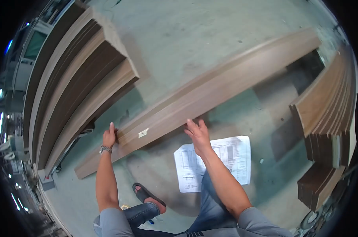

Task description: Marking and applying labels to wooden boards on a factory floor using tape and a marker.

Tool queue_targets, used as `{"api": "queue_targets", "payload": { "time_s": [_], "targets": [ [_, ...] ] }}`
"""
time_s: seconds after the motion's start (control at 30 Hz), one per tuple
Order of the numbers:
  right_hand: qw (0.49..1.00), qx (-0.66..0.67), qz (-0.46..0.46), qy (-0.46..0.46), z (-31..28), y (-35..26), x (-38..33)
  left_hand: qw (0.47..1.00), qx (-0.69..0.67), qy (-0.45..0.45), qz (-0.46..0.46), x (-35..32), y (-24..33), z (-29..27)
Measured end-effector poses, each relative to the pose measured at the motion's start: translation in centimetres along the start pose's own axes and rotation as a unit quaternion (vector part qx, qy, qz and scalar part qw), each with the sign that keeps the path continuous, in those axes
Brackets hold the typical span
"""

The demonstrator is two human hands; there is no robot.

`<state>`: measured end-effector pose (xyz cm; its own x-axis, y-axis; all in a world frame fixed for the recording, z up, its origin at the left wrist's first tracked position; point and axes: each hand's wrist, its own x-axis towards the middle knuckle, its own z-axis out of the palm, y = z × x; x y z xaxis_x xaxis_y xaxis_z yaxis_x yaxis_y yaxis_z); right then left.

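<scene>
A long wood-grain board [230, 85] stretches diagonally before me, from the lower left to the upper right, with a small pale label [143, 133] near its left part. At the board's far edge, close to its left end, my left hand [109, 136] has its thumb raised and its other fingers mostly hidden. My right hand [198, 136] bears on the near edge around the middle, fingertips at the edge and slightly apart. Between them the two hands hold the board. Below my right hand, a printed drawing sheet [236, 158] lies on the floor.
At the left, a tall stack of wood-grain boards [80, 79] rests on a low support. More stacked brown boards [325, 102] stand at the right. My sandalled foot [149, 197] is on the grey-green floor [163, 43]. Shop equipment lines the far left.
</scene>
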<state>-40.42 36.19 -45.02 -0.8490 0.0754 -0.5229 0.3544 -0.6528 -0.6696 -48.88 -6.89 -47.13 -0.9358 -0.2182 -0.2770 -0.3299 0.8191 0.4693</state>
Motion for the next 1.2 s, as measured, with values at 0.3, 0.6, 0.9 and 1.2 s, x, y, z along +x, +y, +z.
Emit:
{"api": "queue_targets", "payload": {
  "time_s": [0.3,0.6,0.9,1.2],
  "targets": [
    [0.964,0.220,0.006,0.152,10.8,6.0,1.3,0.964,0.246,0.090,-0.038,-5.0,-10.7,-5.3],
    [0.929,0.366,-0.058,-0.004,7.5,-10.6,-5.5,0.956,0.205,-0.029,0.207,-20.1,10.5,-15.8],
    [0.920,0.367,-0.142,0.007,13.2,-10.8,-16.1,0.869,0.110,0.051,0.479,-35.6,28.9,-23.1],
    [0.648,0.451,-0.261,-0.556,8.8,-15.7,-12.5,0.970,-0.073,-0.185,0.141,-42.7,16.3,-25.7]
  ]
}}
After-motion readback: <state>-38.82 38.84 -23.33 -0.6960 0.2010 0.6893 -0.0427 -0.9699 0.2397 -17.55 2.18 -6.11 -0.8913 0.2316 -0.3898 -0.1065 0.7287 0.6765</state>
